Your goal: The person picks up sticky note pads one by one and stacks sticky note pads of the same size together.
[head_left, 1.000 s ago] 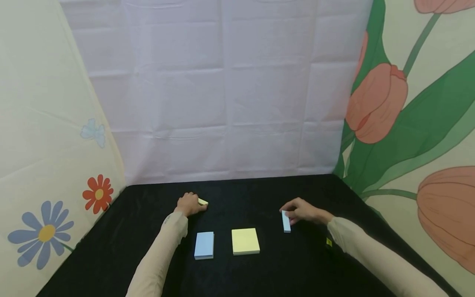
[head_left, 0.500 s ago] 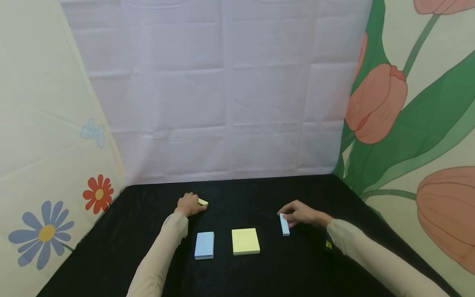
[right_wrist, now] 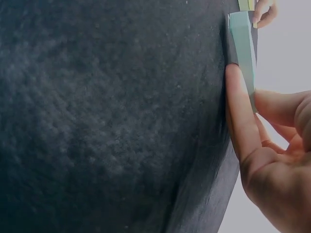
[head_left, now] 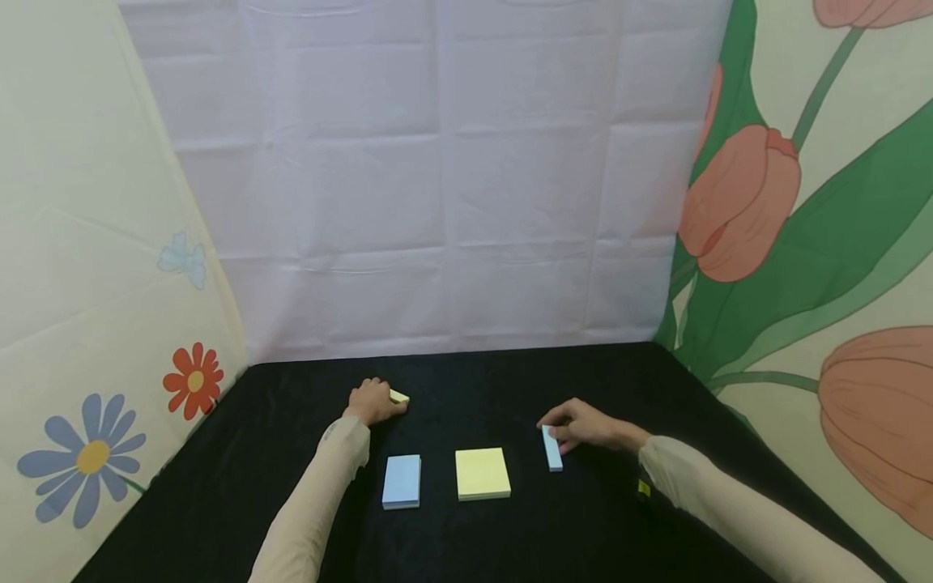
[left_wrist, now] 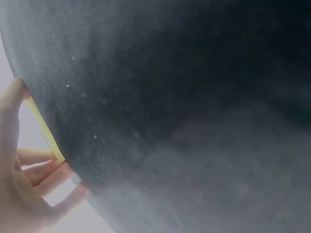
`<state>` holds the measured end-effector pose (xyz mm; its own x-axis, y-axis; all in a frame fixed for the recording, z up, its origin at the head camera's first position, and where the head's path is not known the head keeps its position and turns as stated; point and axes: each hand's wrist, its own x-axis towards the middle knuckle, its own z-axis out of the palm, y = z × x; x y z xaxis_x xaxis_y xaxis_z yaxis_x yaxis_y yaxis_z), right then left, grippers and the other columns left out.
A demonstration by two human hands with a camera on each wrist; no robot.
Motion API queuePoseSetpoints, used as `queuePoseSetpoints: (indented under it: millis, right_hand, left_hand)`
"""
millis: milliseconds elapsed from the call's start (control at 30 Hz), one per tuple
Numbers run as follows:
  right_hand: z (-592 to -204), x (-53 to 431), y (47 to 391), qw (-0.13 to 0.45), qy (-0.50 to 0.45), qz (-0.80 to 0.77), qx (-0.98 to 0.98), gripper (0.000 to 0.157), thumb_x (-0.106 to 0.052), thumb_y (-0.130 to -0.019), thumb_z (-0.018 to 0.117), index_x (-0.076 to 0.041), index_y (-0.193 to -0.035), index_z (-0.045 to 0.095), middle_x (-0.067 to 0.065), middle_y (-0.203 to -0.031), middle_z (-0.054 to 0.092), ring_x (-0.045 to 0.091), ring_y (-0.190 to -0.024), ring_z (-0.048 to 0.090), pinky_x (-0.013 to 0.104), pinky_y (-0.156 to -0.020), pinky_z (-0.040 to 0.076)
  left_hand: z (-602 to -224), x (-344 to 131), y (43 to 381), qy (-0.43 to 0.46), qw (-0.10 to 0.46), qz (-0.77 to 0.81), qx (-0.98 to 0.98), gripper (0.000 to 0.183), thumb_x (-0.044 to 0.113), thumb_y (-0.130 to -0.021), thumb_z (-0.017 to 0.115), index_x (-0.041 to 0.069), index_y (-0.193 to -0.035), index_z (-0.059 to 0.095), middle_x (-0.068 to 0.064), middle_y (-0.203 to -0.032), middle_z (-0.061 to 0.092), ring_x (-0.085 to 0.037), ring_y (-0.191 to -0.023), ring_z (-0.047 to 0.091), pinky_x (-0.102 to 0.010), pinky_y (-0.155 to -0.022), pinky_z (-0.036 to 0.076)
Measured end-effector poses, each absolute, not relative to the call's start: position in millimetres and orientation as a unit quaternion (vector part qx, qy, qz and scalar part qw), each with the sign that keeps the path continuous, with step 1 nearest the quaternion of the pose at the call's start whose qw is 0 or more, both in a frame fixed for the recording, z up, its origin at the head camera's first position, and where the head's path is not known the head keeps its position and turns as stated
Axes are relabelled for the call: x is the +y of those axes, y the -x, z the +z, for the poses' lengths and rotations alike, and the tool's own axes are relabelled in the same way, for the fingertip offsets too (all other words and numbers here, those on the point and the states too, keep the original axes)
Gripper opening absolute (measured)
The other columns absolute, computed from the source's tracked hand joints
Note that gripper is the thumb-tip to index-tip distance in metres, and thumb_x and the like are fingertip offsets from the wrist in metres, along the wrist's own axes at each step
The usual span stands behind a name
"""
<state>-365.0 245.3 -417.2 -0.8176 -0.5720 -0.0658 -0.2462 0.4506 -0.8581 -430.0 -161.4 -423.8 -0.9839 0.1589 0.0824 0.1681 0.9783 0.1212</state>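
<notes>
At the back left of the table, my left hand pinches a narrow yellow sticky-note pad between thumb and fingertips; the hand covers much of it in the head view. On the right, my right hand holds a narrow light-blue sticky-note pad by its far end, thumb on one side and fingers on the other. In front of the hands lie a blue rectangular sticky-note pad and, to its right, a square yellow one.
Black cloth covers the table. Beside the right sleeve is a small yellow-and-black object, partly hidden. A creased white sheet hangs behind the table, with flower-printed curtains at both sides.
My right hand has slid the narrow light-blue pad a little left and toward the front. The left hand and the two pads in the middle stay in place.
</notes>
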Motion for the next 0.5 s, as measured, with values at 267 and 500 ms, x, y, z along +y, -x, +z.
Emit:
queuePoseSetpoints:
  millis: [267, 500]
  right_hand:
    - [-419.1, 244.7, 361.1, 0.167, 0.261, -0.465, 0.83, 0.03, -0.004, -0.1, 0.056, 0.014, -0.123, 0.06, 0.016, -0.108, 0.06, 0.023, -0.084, 0.064, 0.041, -0.072, 0.058]
    - [-419.8, 240.7, 357.9, 0.172, 0.263, -0.468, 0.826, 0.029, -0.003, -0.1, 0.056, 0.013, -0.123, 0.06, 0.017, -0.109, 0.057, 0.023, -0.084, 0.064, 0.039, -0.072, 0.058]
  left_hand:
    - [-424.3, -161.5, 430.0, 0.083, 0.035, -0.061, -0.994, 0.05, 0.043, -0.087, 0.068, -0.004, -0.104, 0.065, -0.015, -0.098, 0.058, -0.028, -0.088, 0.05, -0.049, -0.082, 0.046]
    - [-424.6, -161.8, 430.4, 0.083, 0.04, -0.063, -0.994, 0.049, 0.043, -0.087, 0.068, -0.004, -0.103, 0.065, -0.015, -0.096, 0.058, -0.027, -0.088, 0.05, -0.049, -0.082, 0.046]
